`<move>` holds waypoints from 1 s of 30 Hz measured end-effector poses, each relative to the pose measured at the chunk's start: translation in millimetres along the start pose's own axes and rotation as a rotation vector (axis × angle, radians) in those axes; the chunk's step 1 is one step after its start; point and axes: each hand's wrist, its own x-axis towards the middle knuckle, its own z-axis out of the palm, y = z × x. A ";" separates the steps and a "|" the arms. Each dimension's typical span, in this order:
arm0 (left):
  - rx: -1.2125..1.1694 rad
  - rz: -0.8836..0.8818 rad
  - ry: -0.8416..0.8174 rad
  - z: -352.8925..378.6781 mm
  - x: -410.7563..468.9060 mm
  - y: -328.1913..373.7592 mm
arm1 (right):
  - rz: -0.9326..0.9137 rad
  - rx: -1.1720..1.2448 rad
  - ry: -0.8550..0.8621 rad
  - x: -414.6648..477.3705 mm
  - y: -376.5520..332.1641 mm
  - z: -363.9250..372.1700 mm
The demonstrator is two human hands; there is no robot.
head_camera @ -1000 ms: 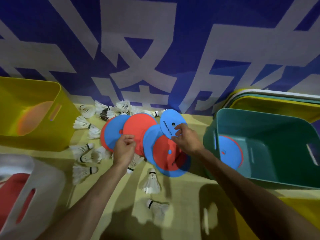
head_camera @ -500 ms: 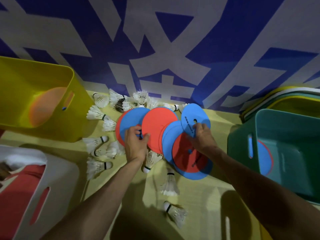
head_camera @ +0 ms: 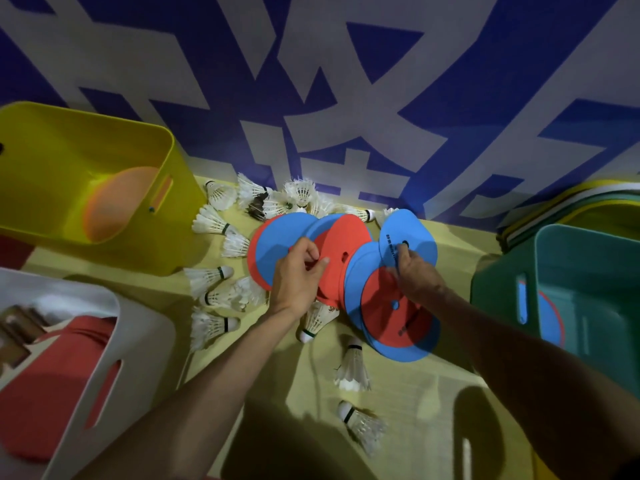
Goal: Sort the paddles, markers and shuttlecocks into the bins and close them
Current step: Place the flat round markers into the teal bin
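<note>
Yellow floor [head_camera: 408, 403]: right fingers [head_camera: 408, 264] pinch blue marker [head_camera: 420, 237].

Black print on the blue marker [head_camera: 412, 233] was too blurred to read; the wall's [head_camera: 311, 64] large white characters were cropped.

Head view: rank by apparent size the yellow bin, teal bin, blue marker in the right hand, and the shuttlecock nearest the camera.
1. yellow bin or teal bin: unsure, teal is cropped by the frame.
2. blue marker
3. shuttlecock
</note>
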 end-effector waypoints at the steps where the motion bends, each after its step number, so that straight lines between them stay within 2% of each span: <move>1: 0.006 -0.005 0.004 -1.5 -1.7 0.4 | -0.030 -0.063 0.016 -2.0 -2.1 -0.1; 5: -0.011 -0.043 0.063 -12.4 -6.5 1.4 | -0.068 -0.311 0.093 -7.3 -10.7 -12.6; 11: -0.206 -0.161 0.128 -31.9 -18.9 19.9 | -0.055 -0.228 0.244 -26.5 -8.2 -57.5; 14: -0.232 -0.131 0.167 -34.6 -29.5 42.0 | -0.053 -0.088 0.291 -41.1 -0.2 -82.1; 18: -0.273 -0.107 0.238 -34.6 -47.8 76.3 | -0.173 0.070 0.363 -69.2 15.1 -110.9; 24: -0.342 -0.089 0.254 -17.3 -76.2 110.3 | -0.360 0.322 0.662 -118.8 51.0 -147.1; 27: -0.362 -0.096 0.246 -0.3 -88.9 126.4 | -0.308 0.513 0.698 -138.3 81.9 -157.7; 30: -0.436 -0.098 0.233 21.3 -101.7 147.9 | -0.183 0.754 0.682 -149.0 122.6 -161.2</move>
